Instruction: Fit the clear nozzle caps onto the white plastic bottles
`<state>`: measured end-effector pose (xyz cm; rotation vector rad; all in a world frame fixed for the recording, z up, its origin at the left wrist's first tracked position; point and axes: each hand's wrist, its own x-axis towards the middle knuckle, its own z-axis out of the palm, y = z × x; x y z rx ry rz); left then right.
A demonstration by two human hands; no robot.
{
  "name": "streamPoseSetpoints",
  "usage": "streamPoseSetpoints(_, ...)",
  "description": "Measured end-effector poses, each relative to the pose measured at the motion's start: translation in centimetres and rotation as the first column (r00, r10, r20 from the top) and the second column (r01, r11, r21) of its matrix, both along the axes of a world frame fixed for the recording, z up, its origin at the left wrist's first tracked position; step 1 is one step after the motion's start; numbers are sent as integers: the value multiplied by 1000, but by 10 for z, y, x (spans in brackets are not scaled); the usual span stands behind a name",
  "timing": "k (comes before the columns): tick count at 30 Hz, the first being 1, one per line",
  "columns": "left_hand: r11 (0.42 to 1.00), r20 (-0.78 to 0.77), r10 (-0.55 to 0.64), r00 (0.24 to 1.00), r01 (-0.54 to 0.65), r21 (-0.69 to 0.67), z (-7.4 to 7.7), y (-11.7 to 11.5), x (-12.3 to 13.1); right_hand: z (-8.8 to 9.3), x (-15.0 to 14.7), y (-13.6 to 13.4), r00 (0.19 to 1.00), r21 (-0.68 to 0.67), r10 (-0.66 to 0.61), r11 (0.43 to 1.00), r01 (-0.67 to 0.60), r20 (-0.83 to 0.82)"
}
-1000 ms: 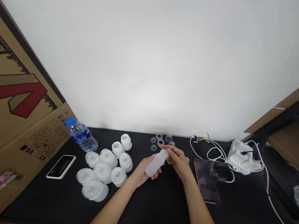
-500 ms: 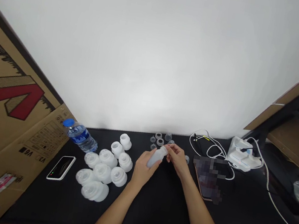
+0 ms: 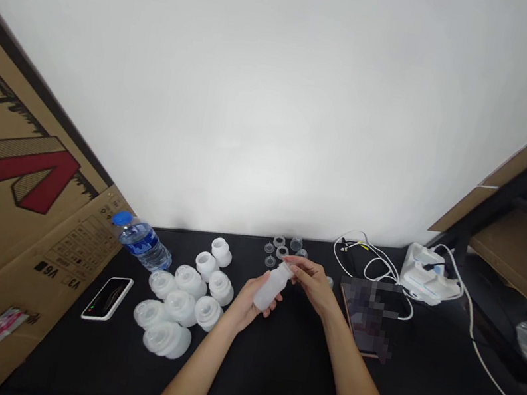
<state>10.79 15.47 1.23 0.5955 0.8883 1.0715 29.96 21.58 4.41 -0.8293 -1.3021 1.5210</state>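
Observation:
A frosted white plastic bottle [image 3: 271, 287] stands tilted between my hands, its base lower left. My left hand [image 3: 249, 301] cradles its body, and my right hand [image 3: 311, 281] pinches its top with the fingertips. The neck is partly hidden by those fingers. Just beyond my hands lie several small clear plastic rings and cups [image 3: 280, 244]. To the left of my left hand sits a cluster of several frosted white flanged plastic pieces [image 3: 182, 305].
The black table [image 3: 284, 376] holds a water bottle [image 3: 140, 243], a phone [image 3: 108, 297], a white device [image 3: 428, 278] with tangled cables [image 3: 364, 260], and a pixelated tablet [image 3: 365, 317]. A cardboard sheet [image 3: 28, 185] leans at the left.
The bottle has swung from leaning sharply left to a more upright tilt, with its base lower. My left hand has moved slightly down and left.

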Motion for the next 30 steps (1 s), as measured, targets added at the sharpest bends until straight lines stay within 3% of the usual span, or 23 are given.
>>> streamPoseSetpoints(9,975,171,-59,983,94,-200,12,-2,-4,6,0,-3,997,-10,74,997,-74,-15)
streamPoseSetpoints(12,984,147,-68,987,91,-156,9,-2,-2,-1,0,1,999,-2,22,1000,-22,30)
streamPoseSetpoints(17,996,109,-53,993,60,-63,3,-2,2,-17,-4,9,973,57,-182,983,176,139)
streamPoseSetpoints(21,994,104,-60,993,69,-80,4,-2,2,-16,-5,6,984,72,-128,990,119,127)
streamPoseSetpoints(24,995,81,-67,994,72,-63,4,-2,1,-12,-5,5,975,98,-162,984,148,151)
streamPoseSetpoints(30,996,86,-54,995,59,-64,5,-2,1,-9,-5,4,987,29,-123,992,120,103)
